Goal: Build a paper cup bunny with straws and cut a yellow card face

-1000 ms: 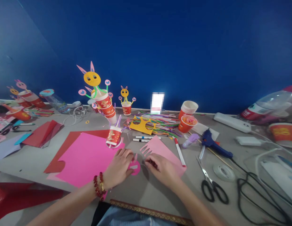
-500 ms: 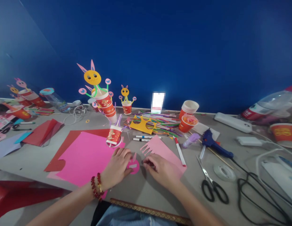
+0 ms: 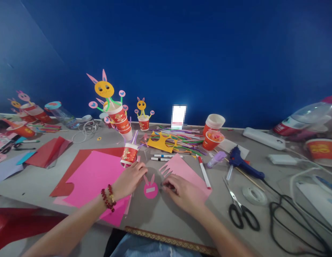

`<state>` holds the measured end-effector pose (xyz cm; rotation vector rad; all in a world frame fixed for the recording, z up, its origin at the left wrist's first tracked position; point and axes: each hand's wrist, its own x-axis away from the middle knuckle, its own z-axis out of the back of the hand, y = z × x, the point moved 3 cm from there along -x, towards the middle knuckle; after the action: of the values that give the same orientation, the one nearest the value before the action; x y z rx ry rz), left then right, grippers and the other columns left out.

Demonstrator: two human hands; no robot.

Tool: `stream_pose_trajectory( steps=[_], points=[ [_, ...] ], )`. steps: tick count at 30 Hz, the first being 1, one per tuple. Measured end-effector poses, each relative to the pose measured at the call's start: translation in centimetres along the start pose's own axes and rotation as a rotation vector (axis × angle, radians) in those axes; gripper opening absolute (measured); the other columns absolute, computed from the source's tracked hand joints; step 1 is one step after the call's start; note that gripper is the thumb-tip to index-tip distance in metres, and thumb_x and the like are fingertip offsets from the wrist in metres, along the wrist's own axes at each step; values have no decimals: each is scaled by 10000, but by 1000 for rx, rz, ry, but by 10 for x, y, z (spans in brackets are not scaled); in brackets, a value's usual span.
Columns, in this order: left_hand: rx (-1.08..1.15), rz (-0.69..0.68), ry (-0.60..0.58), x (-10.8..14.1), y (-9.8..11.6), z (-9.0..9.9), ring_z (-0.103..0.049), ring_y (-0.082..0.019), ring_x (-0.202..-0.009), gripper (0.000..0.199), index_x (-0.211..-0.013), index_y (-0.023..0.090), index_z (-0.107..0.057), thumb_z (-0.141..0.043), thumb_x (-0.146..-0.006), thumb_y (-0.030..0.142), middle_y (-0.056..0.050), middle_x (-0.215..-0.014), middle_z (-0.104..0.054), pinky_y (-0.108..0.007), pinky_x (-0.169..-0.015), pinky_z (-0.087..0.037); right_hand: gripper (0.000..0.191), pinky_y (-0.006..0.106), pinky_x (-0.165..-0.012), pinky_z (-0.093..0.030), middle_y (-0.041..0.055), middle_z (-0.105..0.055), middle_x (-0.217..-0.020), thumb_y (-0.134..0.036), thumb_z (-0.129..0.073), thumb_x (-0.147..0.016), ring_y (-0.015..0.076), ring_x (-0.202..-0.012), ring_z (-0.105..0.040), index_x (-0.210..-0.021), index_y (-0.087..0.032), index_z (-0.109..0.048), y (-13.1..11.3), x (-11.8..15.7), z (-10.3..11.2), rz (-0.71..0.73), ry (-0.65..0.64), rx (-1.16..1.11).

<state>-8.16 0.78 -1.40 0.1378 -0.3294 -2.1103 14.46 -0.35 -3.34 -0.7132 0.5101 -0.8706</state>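
Observation:
A small pink paper disc (image 3: 150, 190) with two paper ears and a strip of tape across it lies on the table between my hands. My left hand (image 3: 132, 177) is just up and left of it, near the left ear, over the edge of the bright pink sheet (image 3: 93, 178); what its fingers hold, if anything, is hidden. To the right of the disc, my right hand (image 3: 179, 189) rests with curled fingers beside the light pink sheet (image 3: 182, 167); its fingertips are in shadow. A red paper cup (image 3: 129, 153) with purple stems tilts behind my left hand.
On the right are scissors (image 3: 239, 210), a tape roll (image 3: 254, 195), a blue glue gun (image 3: 243, 164) and its black cable. Pipe cleaners (image 3: 186, 137), a yellow cut-out sheet (image 3: 162, 141) and markers (image 3: 204, 171) lie further back. Decorated stacked cups (image 3: 119, 117) stand at the back left.
My left hand has moved off the pink disc, up and to the left. The disc and both ears now show more fully. My right hand has hardly moved.

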Motion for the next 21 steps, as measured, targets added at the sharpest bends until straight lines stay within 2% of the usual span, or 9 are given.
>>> stream_pose_trajectory(
  steps=[7, 15, 21],
  points=[
    [7, -24, -40, -9, -5, -1, -532, -244, -1034, 130, -910, 185, -566, -468, -940, 104, -81, -1053, -567, -394, -921, -472, 70, 301, -737, -479, 52, -686, -934, -155, -585, -915, 216, -859, -630, -912, -199, -639, 0, 0, 2, 12, -8, 6],
    [29, -78, -56, -5, -2, 4, -535, -245, -1052, 113, -1006, 192, -588, -487, -959, 173, -85, -1098, -575, -392, -928, -467, 89, 294, -734, -479, 51, -687, -936, -135, -590, -901, 213, -859, -634, -908, -202, -648, -2, -1, 3, 21, -1, -3],
    [55, -106, -33, -3, 1, 5, -563, -225, -991, 132, -931, 190, -608, -483, -974, 197, -71, -1057, -602, -364, -875, -479, 106, 305, -736, -482, 47, -687, -912, -123, -589, -890, 215, -846, -636, -894, -208, -652, -3, -1, 3, 13, 0, -8]
  ],
)
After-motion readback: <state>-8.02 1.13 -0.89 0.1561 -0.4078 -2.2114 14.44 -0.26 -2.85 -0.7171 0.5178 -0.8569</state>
